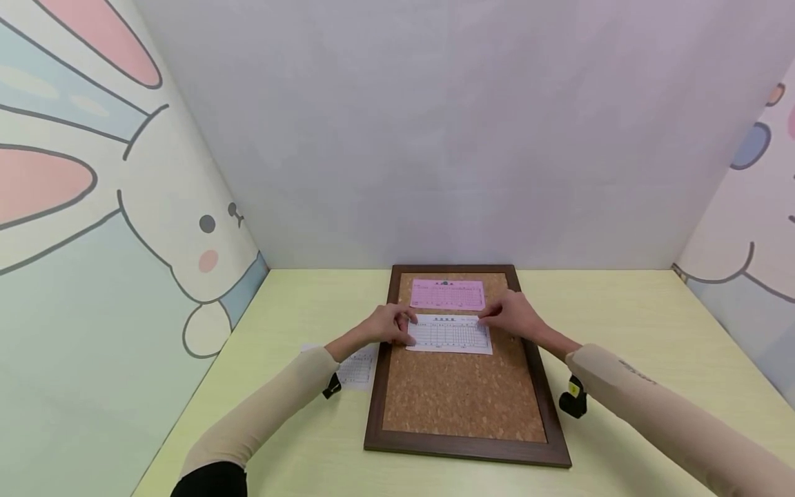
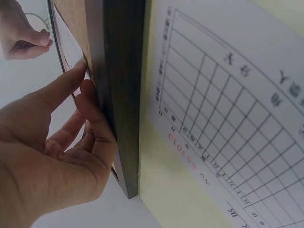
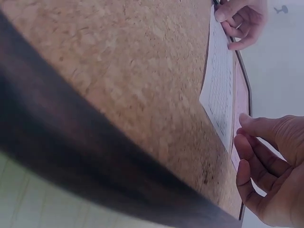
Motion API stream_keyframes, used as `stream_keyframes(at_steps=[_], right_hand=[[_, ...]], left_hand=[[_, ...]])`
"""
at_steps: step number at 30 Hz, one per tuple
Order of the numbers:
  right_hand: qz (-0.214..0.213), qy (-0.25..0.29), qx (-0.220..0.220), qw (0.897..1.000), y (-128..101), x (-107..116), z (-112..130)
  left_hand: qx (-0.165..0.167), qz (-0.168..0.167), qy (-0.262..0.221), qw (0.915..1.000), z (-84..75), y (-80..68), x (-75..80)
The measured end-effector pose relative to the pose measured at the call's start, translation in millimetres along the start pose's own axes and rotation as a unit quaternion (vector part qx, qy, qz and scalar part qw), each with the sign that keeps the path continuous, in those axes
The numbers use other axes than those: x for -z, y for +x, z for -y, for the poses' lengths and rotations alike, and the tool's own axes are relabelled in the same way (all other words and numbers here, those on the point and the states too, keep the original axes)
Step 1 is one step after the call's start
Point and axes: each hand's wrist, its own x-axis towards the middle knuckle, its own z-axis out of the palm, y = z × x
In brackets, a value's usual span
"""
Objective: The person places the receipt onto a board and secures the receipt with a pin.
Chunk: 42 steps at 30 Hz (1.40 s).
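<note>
A white printed form point(image 1: 450, 334) lies flat across the middle of a cork board point(image 1: 459, 397) with a dark wooden frame, just below a pink form point(image 1: 447, 295) that sits near the board's top edge; the 2 sheets nearly touch. The left hand point(image 1: 390, 324) presses the white form's left end with loosely extended fingers, index fingertip on the paper's corner as the left wrist view shows, and the right hand point(image 1: 512, 314) rests its fingertips on the sheet's upper right corner, fingers relaxed and gripping nothing. No pin is visible in either hand, and whether the pink form is pinned cannot be told. Because the white form is held only by light fingertip pressure, it looks likely to skew or slide if 1 hand lifts before the other steadies it, and it could then overlap the pink form or sit crooked against it. The left end lies close to the frame, so a push from the right could buckle the paper against the wood or crease a corner. A third sheet point(image 1: 357, 367) lies on the yellow-green table point(image 1: 621, 324) just beside the board's left edge, under the left forearm, and a sweep of that sleeve could drag it off its place.
</note>
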Motion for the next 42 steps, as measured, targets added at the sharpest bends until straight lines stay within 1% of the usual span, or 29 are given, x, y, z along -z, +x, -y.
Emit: stream_keyframes(at_steps=[7,9,12,14,17,21,25,30,36,42], right_hand=[[-0.013,0.016,0.026,0.999,11.2,-18.6,11.5],[-0.014,0.014,0.028,0.999,15.0,-23.2,16.1],[-0.014,-0.006,0.022,1.0,20.5,-28.9,22.7],[-0.011,-0.016,0.007,1.0,23.9,-32.5,26.7],[0.002,-0.023,-0.007,1.0,28.6,-37.3,30.8],[0.022,-0.011,-0.013,1.0,33.3,-41.3,34.8],[0.032,0.003,-0.011,0.999,36.7,-43.2,39.8],[0.022,-0.006,-0.012,1.0,37.9,-46.2,42.5],[0.009,-0.016,-0.005,1.0,39.3,-50.7,38.8],[0.013,-0.031,-0.008,0.999,39.3,-50.5,40.2]], left_hand=[[0.004,0.004,-0.002,1.0,-0.9,-0.5,-0.3],[0.003,0.005,-0.003,1.0,-0.5,-0.4,-0.1],[0.003,0.005,-0.006,1.0,0.2,-0.2,0.3],[0.003,0.005,-0.008,1.0,0.7,-0.2,0.6],[0.004,0.007,-0.01,0.9999,1.8,-0.2,0.5],[0.009,0.01,-0.012,0.9998,3.0,0.0,0.6],[0.01,0.01,-0.012,0.9998,2.9,0.0,1.9],[0.006,0.008,-0.014,0.9999,2.6,-0.1,1.8],[0.008,0.006,-0.015,0.9998,3.1,-0.1,0.6],[0.009,0.005,-0.009,0.9999,3.4,0.1,1.0]])
